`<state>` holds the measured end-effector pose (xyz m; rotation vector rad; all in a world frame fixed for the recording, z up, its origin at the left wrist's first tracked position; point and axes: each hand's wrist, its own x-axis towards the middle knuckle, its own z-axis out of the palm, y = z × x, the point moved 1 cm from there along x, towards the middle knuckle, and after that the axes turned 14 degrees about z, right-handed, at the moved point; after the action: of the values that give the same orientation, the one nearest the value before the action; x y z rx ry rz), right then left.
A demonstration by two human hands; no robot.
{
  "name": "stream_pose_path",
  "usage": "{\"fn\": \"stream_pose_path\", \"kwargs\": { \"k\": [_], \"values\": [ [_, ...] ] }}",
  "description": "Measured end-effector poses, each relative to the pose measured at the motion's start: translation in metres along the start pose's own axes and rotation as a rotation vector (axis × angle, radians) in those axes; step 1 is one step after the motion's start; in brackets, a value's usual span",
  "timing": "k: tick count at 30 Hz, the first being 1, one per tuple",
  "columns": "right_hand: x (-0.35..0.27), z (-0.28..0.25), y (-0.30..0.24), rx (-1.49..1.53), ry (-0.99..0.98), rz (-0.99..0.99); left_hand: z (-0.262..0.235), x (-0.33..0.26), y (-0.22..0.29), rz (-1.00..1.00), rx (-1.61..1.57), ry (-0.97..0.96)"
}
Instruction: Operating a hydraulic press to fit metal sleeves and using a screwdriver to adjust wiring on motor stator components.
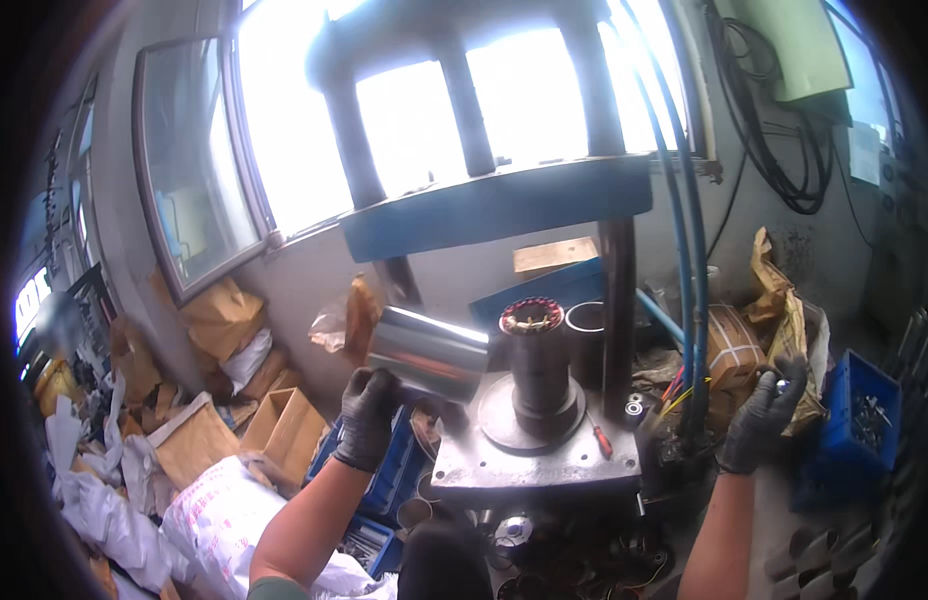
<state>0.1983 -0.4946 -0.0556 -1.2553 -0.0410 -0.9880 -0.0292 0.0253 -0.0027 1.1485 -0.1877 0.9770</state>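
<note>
My left hand [367, 415], in a dark glove, grips a shiny metal cylinder sleeve [429, 353], held tilted just left of the press. On the press base plate [544, 458] stands a dark mandrel [540, 370] topped by a stator with copper windings [531, 315]. My right hand [766, 410], also gloved, is raised to the right of the press and pinches a small shiny metal part [781, 382] at its fingertips.
The blue press frame [499, 207] rises over the plate, with blue hoses [692, 250] on its right. A blue crate of small metal parts [864, 420] sits far right. Cardboard boxes [284, 425] and white sacks [219, 510] lie left. Another metal sleeve [586, 335] stands behind the mandrel.
</note>
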Motion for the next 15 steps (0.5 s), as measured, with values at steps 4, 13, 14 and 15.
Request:
{"fn": "stream_pose_path", "kwargs": {
  "k": [4, 13, 14, 15],
  "values": [
    [-0.001, -0.005, -0.003, 0.074, 0.032, 0.001, 0.072, 0.038, -0.017, 0.191, 0.182, -0.056],
    [0.013, -0.022, -0.057, -0.084, -0.002, 0.052, 0.118, 0.126, -0.056, 0.232, 0.502, -0.164],
    [0.015, -0.027, -0.063, -0.138, -0.051, 0.064, 0.124, 0.134, -0.054, 0.228, 0.502, -0.17],
    [0.018, -0.032, -0.067, -0.141, -0.048, 0.068, 0.131, 0.142, -0.053, 0.232, 0.566, -0.246]
  ]
}}
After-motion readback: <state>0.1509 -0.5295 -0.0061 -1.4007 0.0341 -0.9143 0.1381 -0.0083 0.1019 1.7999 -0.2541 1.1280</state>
